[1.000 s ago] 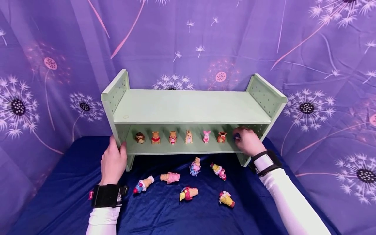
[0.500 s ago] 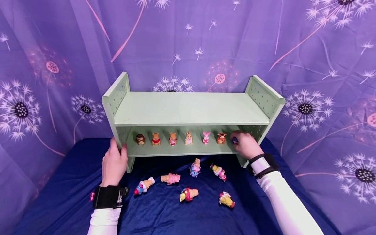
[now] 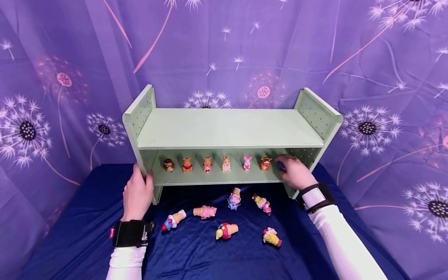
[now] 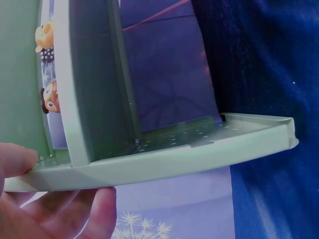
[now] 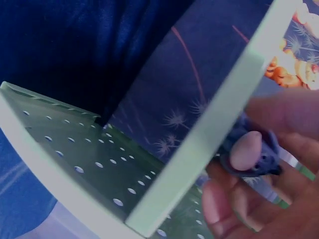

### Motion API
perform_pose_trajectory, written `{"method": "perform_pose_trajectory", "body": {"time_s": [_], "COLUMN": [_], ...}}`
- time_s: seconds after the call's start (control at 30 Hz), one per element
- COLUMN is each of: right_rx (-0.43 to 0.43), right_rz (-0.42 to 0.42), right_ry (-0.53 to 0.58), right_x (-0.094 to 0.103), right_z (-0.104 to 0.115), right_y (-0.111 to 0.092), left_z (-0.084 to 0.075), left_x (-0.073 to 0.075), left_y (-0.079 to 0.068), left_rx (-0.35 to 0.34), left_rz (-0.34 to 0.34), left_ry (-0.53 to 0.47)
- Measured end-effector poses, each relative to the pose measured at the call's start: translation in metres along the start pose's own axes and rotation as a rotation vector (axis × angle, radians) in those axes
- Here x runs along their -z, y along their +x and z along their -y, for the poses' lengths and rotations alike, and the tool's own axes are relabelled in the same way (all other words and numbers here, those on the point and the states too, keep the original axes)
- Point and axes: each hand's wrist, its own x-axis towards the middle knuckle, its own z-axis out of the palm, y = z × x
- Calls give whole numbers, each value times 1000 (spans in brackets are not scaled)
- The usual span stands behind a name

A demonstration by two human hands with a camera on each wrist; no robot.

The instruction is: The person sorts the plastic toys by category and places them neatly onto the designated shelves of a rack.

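Note:
A pale green two-tier shelf (image 3: pixel 227 128) stands in the middle. My left hand (image 3: pixel 136 194) grips its left side panel, thumb inside and fingers outside. At the lower board's right end, my right hand (image 3: pixel 297 173) has its fingers curled round a small dark blue donkey figurine (image 5: pixel 246 152), mostly hidden in the head view. Left of that hand stands a tiger figurine (image 3: pixel 265 163), then a pink piglet figurine (image 3: pixel 247 163), a rabbit figurine (image 3: pixel 226 164), two bear figurines (image 3: pixel 187 165) and an owl figurine (image 3: pixel 168 165), all upright in a row.
Several ice-cream-cone figurines lie on the dark blue cloth (image 3: pixel 196 256) before the shelf, among them a pink one (image 3: pixel 204 212), a red and yellow one (image 3: pixel 226 231) and a blue and white one (image 3: pixel 174 220). Behind hangs a purple dandelion-print curtain (image 3: pixel 224 46).
The right hand stays at the lower board's right end, its fingers shifting slightly about the donkey figurine. The left hand keeps its grip on the side panel. The head view sways a little.

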Motion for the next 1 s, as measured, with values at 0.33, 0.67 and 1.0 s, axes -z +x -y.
{"method": "perform_pose_trajectory", "body": {"time_s": [0.33, 0.67, 1.0], "right_rx": [12, 28, 103], "right_rz": [-116, -221, -224], "right_ry": [-55, 90, 203], "right_x": [23, 34, 27], "right_z": [22, 65, 113], "right_y": [-4, -19, -20], "left_z": [-1, 4, -1], "left_x": [2, -2, 2], "left_y": [1, -1, 0], "left_rx": [-6, -5, -8], "left_rz": [-25, -5, -12], "left_ry": [4, 12, 7]}}
